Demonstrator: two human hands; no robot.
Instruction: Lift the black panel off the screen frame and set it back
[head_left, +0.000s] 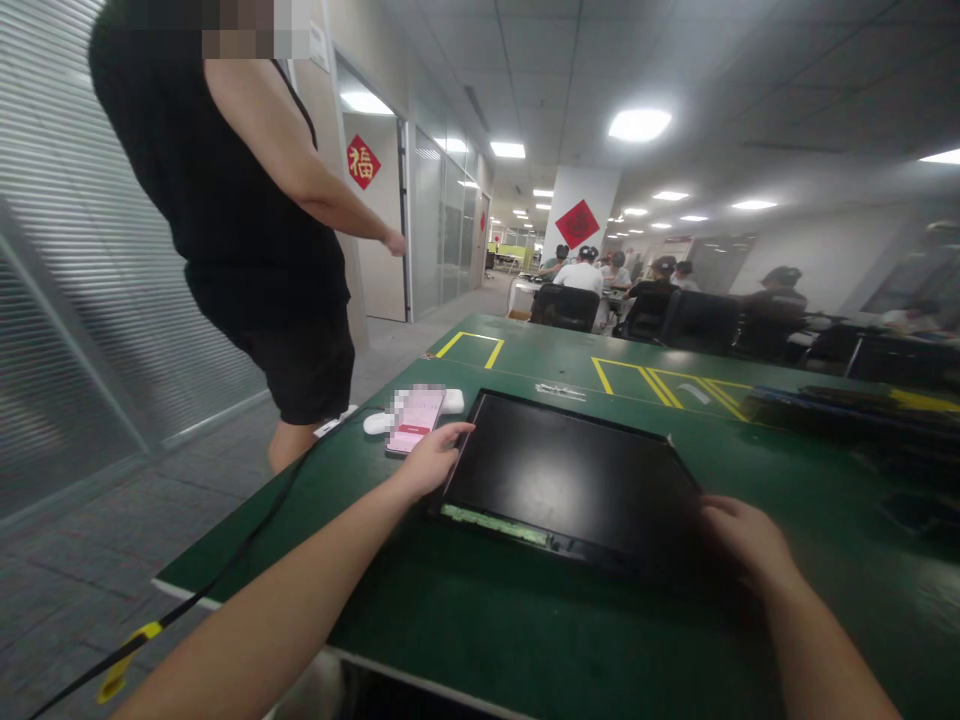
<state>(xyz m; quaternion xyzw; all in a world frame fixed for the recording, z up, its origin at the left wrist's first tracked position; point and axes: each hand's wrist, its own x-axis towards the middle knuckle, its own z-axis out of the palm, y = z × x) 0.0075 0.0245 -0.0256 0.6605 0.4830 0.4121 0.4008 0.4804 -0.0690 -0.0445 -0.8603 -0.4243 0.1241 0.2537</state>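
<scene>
A flat black display panel (577, 470) lies face up, slightly turned, over the green table (540, 640). A green strip like a circuit board (495, 524) shows along its near left edge. My left hand (433, 462) grips the panel's left edge, with thumb and finger at the rim. At the opposite edge my right hand (750, 540) is closed on the panel, its lower fingers hidden in shadow. Just beyond my left hand is a phone (414, 442) with a lit pink screen. Whether the panel rests fully on the table, I cannot tell.
Small white objects (451, 402) lie by the phone. A black cable (247, 550) crosses the left table edge. Yellow tape outlines (607, 378) mark the far side. Dark flat items (862, 420) are piled at right. A person in black (247, 220) stands left; others sit behind.
</scene>
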